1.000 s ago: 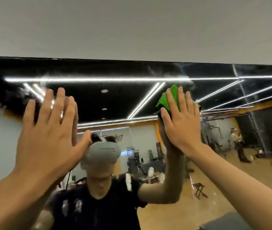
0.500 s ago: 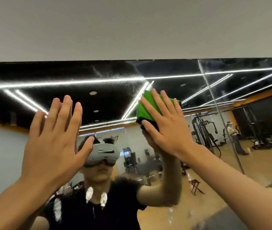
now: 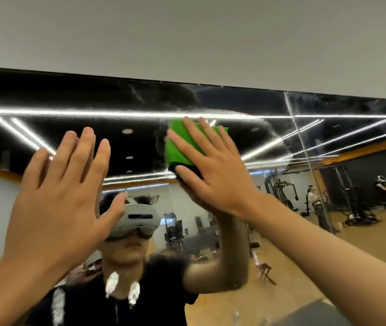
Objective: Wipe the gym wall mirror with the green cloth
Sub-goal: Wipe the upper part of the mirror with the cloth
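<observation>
Gym wall mirror (image 3: 69, 97) spans the frame under a grey wall (image 3: 187, 38). Green cloth (image 3: 178, 147) upper centre, flat on the glass, pressed by right hand (image 3: 218, 175), grip wide, fingers straight and spread. Left hand (image 3: 62, 198) lower left, grip wide, holding nothing; contact with glass unclear. Streaks (image 3: 210, 111) just above cloth.

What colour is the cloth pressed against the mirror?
The cloth is bright green with a black lower edge, under the right hand; head view.
</observation>
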The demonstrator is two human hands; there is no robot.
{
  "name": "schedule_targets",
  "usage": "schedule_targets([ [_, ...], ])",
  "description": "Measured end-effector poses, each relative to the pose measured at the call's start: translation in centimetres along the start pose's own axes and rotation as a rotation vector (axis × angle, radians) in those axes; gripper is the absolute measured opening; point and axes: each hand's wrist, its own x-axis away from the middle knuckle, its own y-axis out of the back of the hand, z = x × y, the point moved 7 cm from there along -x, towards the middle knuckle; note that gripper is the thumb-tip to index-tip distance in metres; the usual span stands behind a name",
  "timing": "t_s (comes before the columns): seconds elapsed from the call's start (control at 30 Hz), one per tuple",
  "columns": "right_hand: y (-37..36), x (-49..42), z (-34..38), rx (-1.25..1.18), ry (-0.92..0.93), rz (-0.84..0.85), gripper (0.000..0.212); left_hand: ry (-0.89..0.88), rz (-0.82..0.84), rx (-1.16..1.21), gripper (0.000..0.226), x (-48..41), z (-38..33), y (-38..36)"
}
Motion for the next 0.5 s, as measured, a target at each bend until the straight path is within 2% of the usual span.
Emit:
schedule_targets([
  [0.07,0.8,3.1,-7.4,0.008,-0.195,-0.009,0.064,0.001,0.015,0.045,0.089,-0.3,-0.1,-0.6],
  [0.13,1.7,6.3,-14.1,-0.027,-0.573,-0.044,0.069,-0.002,0.022,0.046,0.089,-0.4,-0.3,-0.6],
  [0.2,2.1,6.8,-15.2,-0.043,-0.841,-0.095,0.071,-0.007,0.007,0.000,0.087,-0.3,-0.6,0.1],
  [0.23,1.8,5.7,-13.5,-0.057,-0.870,-0.107,0.070,-0.014,-0.003,-0.008,0.087,-0.2,-0.7,0.5],
  [0.3,1.3,2.0,-7.0,-0.065,-0.705,-0.107,0.067,-0.020,-0.012,0.000,0.086,-0.2,-0.6,1.0],
  [0.4,0.0,-1.3,3.0,-0.022,-0.228,-0.060,0.064,-0.022,-0.014,-0.012,0.086,0.0,-0.4,0.8],
  [0.5,0.0,-0.1,2.9,0.009,0.145,0.040,0.064,-0.017,-0.009,-0.007,0.087,0.0,-0.4,0.3],
])
